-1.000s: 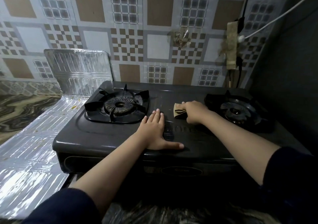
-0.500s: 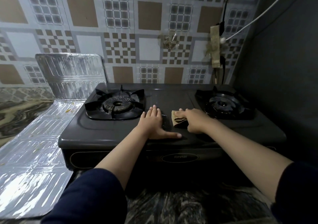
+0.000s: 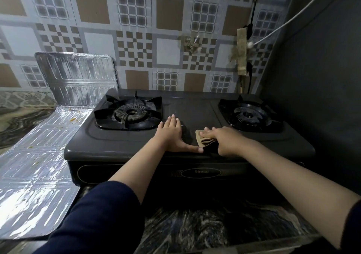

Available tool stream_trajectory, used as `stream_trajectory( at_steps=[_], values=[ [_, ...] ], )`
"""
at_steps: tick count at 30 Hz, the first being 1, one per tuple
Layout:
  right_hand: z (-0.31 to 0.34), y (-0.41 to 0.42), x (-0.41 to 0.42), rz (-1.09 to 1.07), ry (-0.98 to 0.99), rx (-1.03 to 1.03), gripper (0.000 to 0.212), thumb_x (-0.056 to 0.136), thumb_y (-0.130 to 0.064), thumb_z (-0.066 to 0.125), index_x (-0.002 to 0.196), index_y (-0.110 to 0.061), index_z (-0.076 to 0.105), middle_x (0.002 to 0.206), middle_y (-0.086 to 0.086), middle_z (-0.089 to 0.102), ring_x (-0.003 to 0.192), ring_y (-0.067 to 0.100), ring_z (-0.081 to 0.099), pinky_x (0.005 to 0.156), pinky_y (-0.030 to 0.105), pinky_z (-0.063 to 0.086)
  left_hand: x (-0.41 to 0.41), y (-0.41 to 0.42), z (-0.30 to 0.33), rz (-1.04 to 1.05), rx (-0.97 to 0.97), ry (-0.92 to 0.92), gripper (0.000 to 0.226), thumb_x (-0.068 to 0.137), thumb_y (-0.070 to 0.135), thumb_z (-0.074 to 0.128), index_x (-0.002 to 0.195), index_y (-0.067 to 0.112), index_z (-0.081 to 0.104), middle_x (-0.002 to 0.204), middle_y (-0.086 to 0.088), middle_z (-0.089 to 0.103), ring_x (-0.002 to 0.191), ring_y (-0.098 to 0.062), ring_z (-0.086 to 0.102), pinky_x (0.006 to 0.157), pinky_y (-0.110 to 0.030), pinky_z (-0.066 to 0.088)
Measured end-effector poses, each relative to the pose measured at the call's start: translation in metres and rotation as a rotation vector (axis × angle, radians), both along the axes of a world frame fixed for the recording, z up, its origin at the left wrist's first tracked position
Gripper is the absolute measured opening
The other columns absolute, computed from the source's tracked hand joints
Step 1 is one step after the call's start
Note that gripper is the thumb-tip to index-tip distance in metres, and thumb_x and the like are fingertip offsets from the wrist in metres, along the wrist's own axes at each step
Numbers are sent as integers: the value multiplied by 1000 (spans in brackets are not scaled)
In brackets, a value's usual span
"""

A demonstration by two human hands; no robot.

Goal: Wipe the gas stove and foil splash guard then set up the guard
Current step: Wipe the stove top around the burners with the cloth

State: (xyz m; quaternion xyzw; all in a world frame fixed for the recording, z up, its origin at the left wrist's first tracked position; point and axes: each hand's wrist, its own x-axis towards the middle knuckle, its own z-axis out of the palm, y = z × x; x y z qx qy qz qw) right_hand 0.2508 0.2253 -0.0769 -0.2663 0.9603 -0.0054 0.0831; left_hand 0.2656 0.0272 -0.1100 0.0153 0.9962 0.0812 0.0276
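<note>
A black two-burner gas stove (image 3: 195,109) stands on a dark marbled counter against a tiled wall. My left hand (image 3: 172,134) lies flat on the stove top between the burners, fingers straight, thumb stretched toward the right. My right hand (image 3: 224,139) holds a folded tan cloth (image 3: 202,137) against the stove top, close to the front edge. The foil splash guard (image 3: 45,156) lies unfolded on the counter left of the stove, with one panel (image 3: 76,78) leaning upright against the wall. Small yellow food specks dot the foil.
The left burner (image 3: 130,113) and right burner (image 3: 250,115) carry black pan supports. A dark wall (image 3: 316,89) closes off the right side. A white cable (image 3: 283,25) and a black cord (image 3: 254,5) hang at the back right corner. The counter edge (image 3: 195,234) runs in front.
My right hand has drawn the cloth back toward the stove's front edge. My left hand stays flat in the same spot. The view has pulled back and tilted up.
</note>
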Motion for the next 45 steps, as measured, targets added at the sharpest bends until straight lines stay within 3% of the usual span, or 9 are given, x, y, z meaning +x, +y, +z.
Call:
stream_trajectory(
  at_steps=[10,13,17,23,26,29,33,39,45],
  values=[
    [24,20,12,28,-125,-20,79,79,7,43,144,-39,39,151,-13,37,143,21,27,115,31,25,-1,-1,0,-3,10,-4,154,42,99,43,152,2,-3,160,-14,-10,149,-26,-7,120,-46,0],
    [34,16,12,33,-163,-26,72,77,5,45,138,-33,50,143,-9,48,133,19,41,110,31,35,-1,-1,-1,0,15,-1,156,39,100,41,152,2,-3,161,-14,-10,149,-26,-7,120,-46,0],
    [46,17,4,21,-269,-13,62,74,5,44,118,-34,65,114,-4,68,104,18,60,93,40,52,0,-1,-1,1,22,4,158,36,101,38,152,2,-2,161,-14,-9,149,-26,-7,119,-46,0],
    [66,15,-16,42,-355,45,57,76,4,42,108,-33,72,93,-3,73,88,23,65,68,33,49,1,0,-2,-5,10,16,157,36,101,36,152,2,-3,161,-13,-9,149,-24,-7,120,-46,1],
    [77,14,-34,26,-456,86,46,83,7,43,107,-20,71,78,0,66,64,14,56,54,21,43,0,0,-1,-10,17,-3,159,34,101,36,152,2,-5,160,-13,-11,148,-23,-9,120,-46,0],
    [87,17,-56,27,-517,66,32,85,8,48,102,-10,69,83,5,65,75,17,61,62,25,50,-1,0,3,-17,8,-55,159,36,100,39,151,1,-7,160,-13,-14,148,-24,-12,120,-45,-2],
    [105,22,-93,20,-442,-28,28,81,9,51,101,-5,64,94,13,63,90,29,62,73,37,52,-12,4,19,-25,-117,-125,154,43,99,44,151,-1,-1,160,-18,-7,148,-30,-6,120,-47,-1],
    [105,1,-147,-48,-204,-309,15,79,3,51,82,-9,59,82,10,58,76,23,57,56,27,41,-51,20,22,-37,-114,-14,129,67,90,35,152,0,-1,160,-19,-8,148,-28,-11,119,-47,-3],
    [64,-38,-204,-44,-38,-425,19,76,2,56,90,-9,60,85,10,59,83,27,61,59,27,46,-90,27,6,80,-66,-26,95,90,71,23,153,6,-4,159,-14,-15,147,-23,-16,119,-47,-4]
  ],
)
